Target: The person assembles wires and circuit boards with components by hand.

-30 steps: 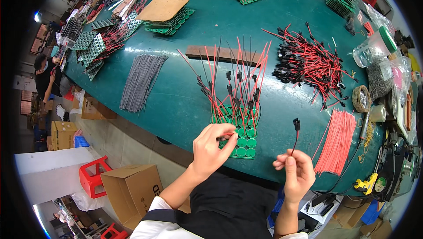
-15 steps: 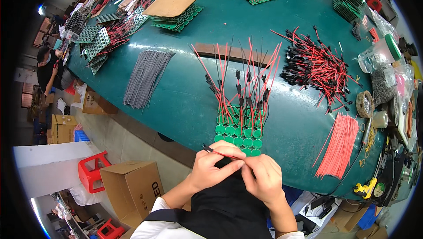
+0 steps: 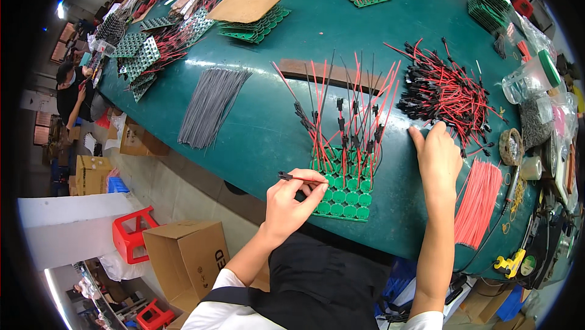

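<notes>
Between the thumb and fingers of my left hand (image 3: 287, 207) is a short red-and-black wire lead (image 3: 308, 178) with a black plug at its left end. This hand is closed, at the left edge of a green panel of round circuit boards (image 3: 343, 197). Red and dark wires with black plugs rise from the panel's far rows; the near rows show bare discs. My right hand (image 3: 437, 153) is over the table just below a heap of red-and-black plug leads (image 3: 448, 92). Its thumb and forefinger are apart, and nothing shows between them.
Left of the panel lies a bundle of grey wires (image 3: 213, 108); at right, a bundle of red wires (image 3: 478, 204). A wooden strip (image 3: 326, 75) lies behind the panel. A soldering iron (image 3: 513, 187), tape roll (image 3: 531, 168) and clear jar (image 3: 530, 79) line the right edge.
My right hand has left my left hand and moved right and away to the edge of the lead heap. My left hand has moved slightly farther from me, still gripping the lead.
</notes>
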A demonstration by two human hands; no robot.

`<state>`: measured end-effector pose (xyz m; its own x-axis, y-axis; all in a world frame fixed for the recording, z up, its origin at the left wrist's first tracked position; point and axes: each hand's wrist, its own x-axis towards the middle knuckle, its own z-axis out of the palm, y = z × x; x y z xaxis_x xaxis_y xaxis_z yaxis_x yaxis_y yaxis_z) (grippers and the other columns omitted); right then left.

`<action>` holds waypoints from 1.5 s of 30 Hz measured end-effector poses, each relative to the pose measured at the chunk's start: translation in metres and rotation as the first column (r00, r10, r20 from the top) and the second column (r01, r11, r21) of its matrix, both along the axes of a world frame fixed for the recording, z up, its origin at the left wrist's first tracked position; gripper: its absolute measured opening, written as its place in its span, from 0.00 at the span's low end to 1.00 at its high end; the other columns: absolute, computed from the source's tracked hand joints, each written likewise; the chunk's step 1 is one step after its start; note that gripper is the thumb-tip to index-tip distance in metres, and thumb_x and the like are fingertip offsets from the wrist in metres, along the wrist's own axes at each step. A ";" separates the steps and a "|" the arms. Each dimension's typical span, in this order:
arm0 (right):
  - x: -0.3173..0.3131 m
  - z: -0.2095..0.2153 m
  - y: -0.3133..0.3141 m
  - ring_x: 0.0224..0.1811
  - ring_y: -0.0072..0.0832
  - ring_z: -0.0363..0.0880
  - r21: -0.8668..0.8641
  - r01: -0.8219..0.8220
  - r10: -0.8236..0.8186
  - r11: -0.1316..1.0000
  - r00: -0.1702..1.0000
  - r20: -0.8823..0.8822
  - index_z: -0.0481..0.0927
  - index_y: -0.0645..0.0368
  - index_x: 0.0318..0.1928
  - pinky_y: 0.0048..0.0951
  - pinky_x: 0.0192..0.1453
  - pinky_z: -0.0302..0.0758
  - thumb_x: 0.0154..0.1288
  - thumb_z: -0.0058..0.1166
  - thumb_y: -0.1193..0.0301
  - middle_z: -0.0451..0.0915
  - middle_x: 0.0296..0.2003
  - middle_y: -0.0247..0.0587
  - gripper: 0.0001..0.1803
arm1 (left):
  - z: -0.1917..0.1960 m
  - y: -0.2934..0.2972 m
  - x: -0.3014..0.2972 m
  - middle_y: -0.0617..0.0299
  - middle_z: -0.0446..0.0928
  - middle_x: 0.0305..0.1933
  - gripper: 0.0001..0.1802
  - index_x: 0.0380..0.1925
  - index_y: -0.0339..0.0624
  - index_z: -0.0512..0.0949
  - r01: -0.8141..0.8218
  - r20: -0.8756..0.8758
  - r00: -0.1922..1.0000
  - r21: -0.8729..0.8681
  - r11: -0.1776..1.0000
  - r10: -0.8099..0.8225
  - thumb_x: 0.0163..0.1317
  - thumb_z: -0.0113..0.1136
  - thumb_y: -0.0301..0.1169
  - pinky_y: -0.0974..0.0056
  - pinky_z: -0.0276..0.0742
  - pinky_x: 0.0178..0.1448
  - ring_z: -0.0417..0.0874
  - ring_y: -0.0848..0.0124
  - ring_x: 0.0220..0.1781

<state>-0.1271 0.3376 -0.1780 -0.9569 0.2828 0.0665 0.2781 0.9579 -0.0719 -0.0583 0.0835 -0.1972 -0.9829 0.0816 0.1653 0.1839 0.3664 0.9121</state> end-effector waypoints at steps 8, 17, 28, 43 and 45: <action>-0.007 -0.010 0.011 0.31 0.55 0.83 -0.067 -0.021 0.016 0.998 0.996 -0.083 0.70 0.65 0.36 0.50 0.33 0.79 0.69 0.53 0.50 0.82 0.26 0.56 0.26 | -0.002 0.000 0.001 0.61 0.83 0.35 0.08 0.36 0.33 0.81 -0.017 -0.052 0.999 -0.013 1.000 0.016 0.56 0.66 0.17 0.74 0.76 0.35 0.82 0.79 0.28; -0.025 -0.024 0.008 0.31 0.51 0.85 0.005 -0.040 0.041 0.999 0.997 -0.068 0.70 0.63 0.39 0.49 0.32 0.80 0.70 0.51 0.52 0.83 0.28 0.53 0.23 | -0.006 0.007 0.000 0.60 0.82 0.33 0.08 0.35 0.34 0.81 -0.012 -0.115 0.993 -0.050 0.999 0.006 0.55 0.67 0.16 0.73 0.75 0.33 0.82 0.78 0.28; -0.022 -0.016 0.009 0.27 0.52 0.84 -0.019 -0.008 0.007 1.000 0.996 -0.089 0.73 0.63 0.37 0.51 0.33 0.79 0.67 0.50 0.59 0.83 0.26 0.54 0.17 | -0.008 0.015 0.002 0.61 0.78 0.28 0.09 0.32 0.38 0.78 -0.096 -0.250 0.966 -0.124 0.988 0.062 0.52 0.67 0.17 0.71 0.72 0.30 0.78 0.75 0.26; -0.003 -0.011 0.015 0.28 0.51 0.85 0.022 0.029 -0.028 0.999 0.998 -0.051 0.76 0.63 0.36 0.49 0.33 0.80 0.67 0.52 0.54 0.83 0.24 0.52 0.21 | 0.005 0.019 -0.006 0.64 0.79 0.33 0.14 0.37 0.40 0.74 -0.085 -0.084 0.994 -0.222 0.971 0.068 0.54 0.71 0.23 0.74 0.69 0.27 0.77 0.80 0.27; -0.003 -0.012 0.018 0.28 0.51 0.84 -0.026 0.007 -0.008 1.000 0.998 -0.065 0.78 0.63 0.30 0.49 0.34 0.81 0.62 0.50 0.61 0.83 0.24 0.54 0.16 | 0.005 0.020 -0.007 0.64 0.77 0.32 0.13 0.34 0.40 0.74 -0.084 -0.100 0.993 -0.198 0.977 0.065 0.54 0.70 0.23 0.74 0.69 0.27 0.77 0.80 0.27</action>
<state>-0.1296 0.3552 -0.1897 -0.9486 0.2923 0.1214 0.2791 0.9534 -0.1147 -0.0651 0.1039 -0.1923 -0.9688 0.0498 0.2430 0.2289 0.5571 0.7983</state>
